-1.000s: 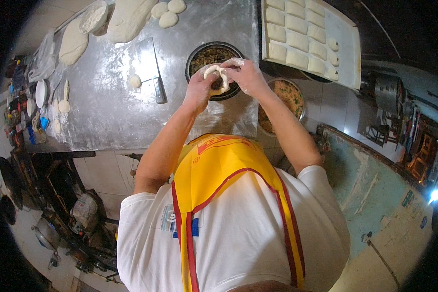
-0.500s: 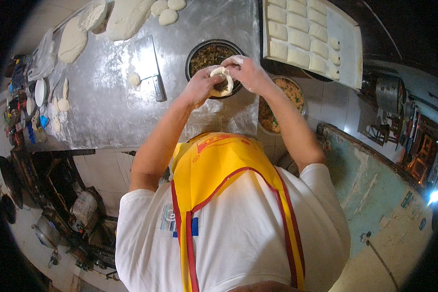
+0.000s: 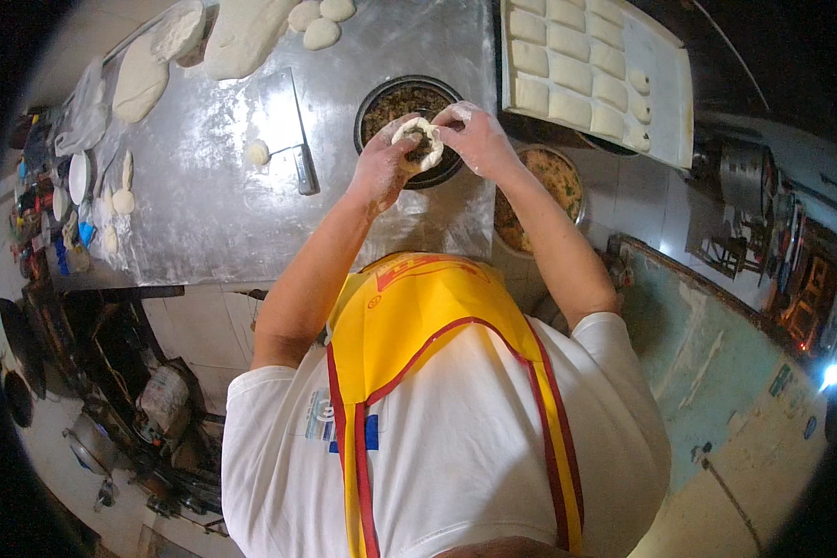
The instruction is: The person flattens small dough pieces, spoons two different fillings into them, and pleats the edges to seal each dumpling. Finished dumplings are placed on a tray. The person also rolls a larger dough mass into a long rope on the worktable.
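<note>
Cupped around a filled dough wrapper (image 3: 430, 155), my left hand (image 3: 386, 158) holds it over the near part of a dark bowl (image 3: 363, 104) of brown-green chopped filling. Its thumb lies toward the filling inside the dough ring. My right hand (image 3: 470, 139) pinches the wrapper's right rim between thumb and fingers. White flour coats the fingers of both hands. The wrapper's top gapes, with dark filling showing in the middle. Its underside is hidden by my left hand.
A cleaver (image 3: 301, 153) and a small dough ball (image 3: 257, 152) lie left on the metal table (image 3: 205, 214). Dough slabs (image 3: 242, 37) and dough balls (image 3: 322, 34) sit at the back. Right are a tray (image 3: 665, 102) of dough pieces and a bowl of orange-flecked filling (image 3: 553, 177).
The dough wrapper has turned and tilted, so more of its filling shows. My right hand has shifted slightly and now pinches the rim at its right side.
</note>
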{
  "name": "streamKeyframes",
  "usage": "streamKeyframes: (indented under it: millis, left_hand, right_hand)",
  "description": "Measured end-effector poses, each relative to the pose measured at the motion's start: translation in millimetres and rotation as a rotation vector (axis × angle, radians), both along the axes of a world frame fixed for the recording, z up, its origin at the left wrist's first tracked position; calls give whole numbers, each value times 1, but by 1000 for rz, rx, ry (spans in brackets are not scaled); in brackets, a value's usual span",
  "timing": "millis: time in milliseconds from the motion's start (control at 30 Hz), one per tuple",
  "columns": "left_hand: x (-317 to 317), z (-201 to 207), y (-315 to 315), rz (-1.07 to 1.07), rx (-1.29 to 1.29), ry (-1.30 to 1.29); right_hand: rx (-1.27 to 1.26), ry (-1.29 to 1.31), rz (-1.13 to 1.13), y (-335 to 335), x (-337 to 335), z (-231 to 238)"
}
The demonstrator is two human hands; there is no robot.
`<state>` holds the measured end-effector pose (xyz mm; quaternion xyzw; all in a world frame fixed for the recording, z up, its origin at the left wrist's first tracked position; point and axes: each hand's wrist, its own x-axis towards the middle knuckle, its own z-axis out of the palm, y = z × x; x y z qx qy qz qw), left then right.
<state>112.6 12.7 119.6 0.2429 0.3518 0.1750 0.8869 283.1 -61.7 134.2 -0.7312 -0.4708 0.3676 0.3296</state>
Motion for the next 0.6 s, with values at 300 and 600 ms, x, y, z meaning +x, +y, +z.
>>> streamKeyframes:
  millis: [300, 600]
  left_hand:
    - [8, 1, 7, -246, 397, 147]
    - [2, -5, 3, 68, -188, -94]
  right_hand:
    - [187, -287, 155, 2, 2, 9]
    - [-77, 378, -117, 1, -3, -8]
